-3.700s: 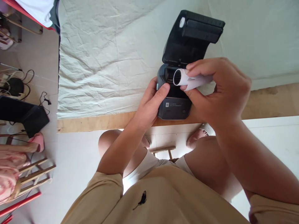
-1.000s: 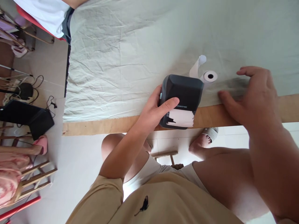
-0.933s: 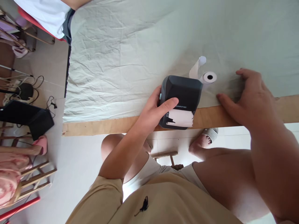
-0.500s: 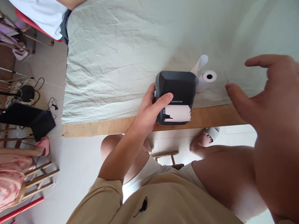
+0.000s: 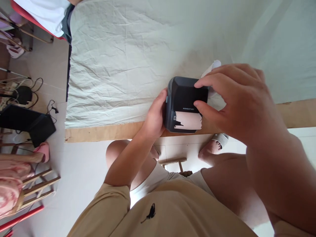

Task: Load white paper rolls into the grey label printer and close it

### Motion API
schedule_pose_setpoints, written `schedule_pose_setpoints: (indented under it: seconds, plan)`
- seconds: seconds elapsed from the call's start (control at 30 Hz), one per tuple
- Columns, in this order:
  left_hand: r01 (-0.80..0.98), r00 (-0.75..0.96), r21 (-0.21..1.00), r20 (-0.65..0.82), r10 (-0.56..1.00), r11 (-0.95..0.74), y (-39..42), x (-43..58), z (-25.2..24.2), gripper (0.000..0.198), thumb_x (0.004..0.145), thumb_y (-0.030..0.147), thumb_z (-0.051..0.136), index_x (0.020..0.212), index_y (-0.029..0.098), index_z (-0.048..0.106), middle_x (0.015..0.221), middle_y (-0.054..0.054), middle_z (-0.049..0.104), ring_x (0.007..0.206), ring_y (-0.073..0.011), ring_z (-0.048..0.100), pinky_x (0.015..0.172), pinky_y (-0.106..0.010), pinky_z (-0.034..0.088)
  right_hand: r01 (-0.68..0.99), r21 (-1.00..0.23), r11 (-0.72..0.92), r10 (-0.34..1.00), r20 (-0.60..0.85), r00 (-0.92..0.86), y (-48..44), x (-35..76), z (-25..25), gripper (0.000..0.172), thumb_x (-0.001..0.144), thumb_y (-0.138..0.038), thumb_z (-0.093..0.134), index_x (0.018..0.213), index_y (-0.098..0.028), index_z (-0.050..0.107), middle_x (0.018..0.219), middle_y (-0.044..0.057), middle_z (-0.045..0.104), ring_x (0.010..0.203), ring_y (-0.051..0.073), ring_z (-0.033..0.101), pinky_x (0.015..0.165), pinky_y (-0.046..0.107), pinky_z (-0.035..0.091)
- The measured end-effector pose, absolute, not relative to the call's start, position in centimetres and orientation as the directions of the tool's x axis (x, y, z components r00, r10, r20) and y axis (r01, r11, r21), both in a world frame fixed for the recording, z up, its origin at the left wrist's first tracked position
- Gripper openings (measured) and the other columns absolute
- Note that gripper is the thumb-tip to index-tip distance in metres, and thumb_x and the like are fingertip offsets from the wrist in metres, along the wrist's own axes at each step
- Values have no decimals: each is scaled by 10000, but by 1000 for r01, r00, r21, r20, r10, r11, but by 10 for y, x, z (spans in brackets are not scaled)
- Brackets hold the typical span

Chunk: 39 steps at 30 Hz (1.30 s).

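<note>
A dark label printer [image 5: 189, 93] with NIIMBOT lettering is at the near edge of the cloth-covered table. Torn pinkish-white paper [image 5: 189, 120] lies across its near end. My left hand [image 5: 156, 115] grips the printer along its left side, thumb against the edge and the other fingers mostly hidden beneath. My right hand [image 5: 237, 92] is over the printer's right side, thumb and index finger spread above the top cover; whether the tips touch it I cannot tell. Behind that hand, a white paper roll is mostly hidden, with its loose paper end [image 5: 215, 65] still showing.
A wrinkled pale green cloth [image 5: 123, 65] covers the table, with a bare wooden edge [image 5: 103, 132] along the front. Another person's white clothing [image 5: 46, 16] shows at the upper left. Wooden chair parts [image 5: 37, 184], cables and a black folded object [image 5: 29, 121] are at the left.
My right hand has come in from the right to the printer, covering the paper roll. My left thumb has slid off the printer's top to its left side.
</note>
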State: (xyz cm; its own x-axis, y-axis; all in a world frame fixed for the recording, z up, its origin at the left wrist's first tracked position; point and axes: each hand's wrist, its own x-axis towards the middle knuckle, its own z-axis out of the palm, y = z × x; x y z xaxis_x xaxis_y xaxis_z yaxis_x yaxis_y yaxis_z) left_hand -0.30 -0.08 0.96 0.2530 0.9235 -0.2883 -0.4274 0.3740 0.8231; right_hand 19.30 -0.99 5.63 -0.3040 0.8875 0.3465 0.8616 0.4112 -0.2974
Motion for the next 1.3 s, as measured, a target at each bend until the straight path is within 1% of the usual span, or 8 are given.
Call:
schedule_pose_setpoints:
  seconds: [0.13, 0.3, 0.53, 0.67, 0.8, 0.97, 1.1, 1.3]
  plan:
    - [-425, 214, 842, -264, 940, 333, 0, -3, 6, 375, 1057, 586, 633, 1062, 233, 759, 1136, -33, 845, 1281, -287, 786, 1023, -396, 676, 831, -309, 463, 857, 395, -331, -12, 203, 44, 272, 1004, -306, 619, 1264, -278, 693, 1320, 62, 775, 1272, 285, 722, 1058, 462, 520]
    - [-401, 158, 876, -223, 962, 269, 0, -4, 3, 412, 1050, 627, 632, 1033, 240, 773, 1168, -33, 840, 1354, -297, 750, 1040, -403, 678, 808, -297, 509, 834, 402, -378, -8, 207, 43, 361, 956, -342, 709, 1311, -293, 666, 1358, 60, 769, 1321, 292, 721, 1101, 463, 534]
    - [-417, 90, 880, -212, 973, 230, 1, -3, 7, 325, 1017, 551, 724, 909, 245, 730, 980, -14, 807, 1327, -274, 749, 1094, -383, 646, 802, -341, 491, 837, 440, -325, -10, 195, 44, 434, 927, -323, 693, 1357, -281, 652, 1358, 110, 737, 1209, 315, 747, 1105, 527, 515]
    - [-423, 111, 868, -235, 966, 260, 2, -3, 5, 359, 1026, 597, 692, 1012, 244, 756, 1033, -23, 830, 1276, -262, 772, 1062, -374, 653, 832, -289, 473, 779, 580, -241, -9, 191, 48, 265, 881, -268, 728, 1144, -304, 735, 935, 23, 742, 847, 217, 722, 823, 410, 519]
    - [-440, 134, 859, -227, 965, 263, 2, -4, 1, 338, 1052, 571, 667, 1076, 251, 770, 1034, -13, 836, 1244, -227, 779, 1079, -340, 636, 825, -353, 442, 715, 694, -86, -5, 190, 56, 159, 946, -196, 620, 905, -290, 742, 510, -66, 492, 475, 105, 432, 537, 312, 258]
    - [-426, 133, 864, -235, 963, 269, 2, -4, 3, 342, 1053, 565, 661, 1073, 240, 768, 1118, -29, 848, 1265, -237, 773, 1079, -338, 634, 804, -475, 359, 805, 593, -10, -2, 181, 63, 165, 946, -290, 667, 791, -234, 684, 674, -26, 700, 528, 94, 586, 529, 286, 298]
    - [-408, 147, 873, -225, 963, 267, 1, -3, 3, 393, 1041, 611, 663, 1127, 243, 771, 1104, -37, 847, 1227, -254, 791, 1066, -368, 640, 874, -372, 313, 890, 435, -134, -2, 176, 56, 205, 945, -241, 570, 779, -252, 691, 594, -17, 587, 548, 123, 467, 572, 305, 249]
    - [-352, 156, 896, -230, 961, 271, 0, -5, 4, 354, 1059, 562, 647, 1136, 241, 775, 1122, -16, 847, 1157, -216, 791, 1049, -317, 616, 873, -356, 334, 937, 228, -265, 6, 181, 42, 67, 885, -309, 655, 921, -269, 696, 669, -6, 602, 556, 118, 270, 590, 309, 146]
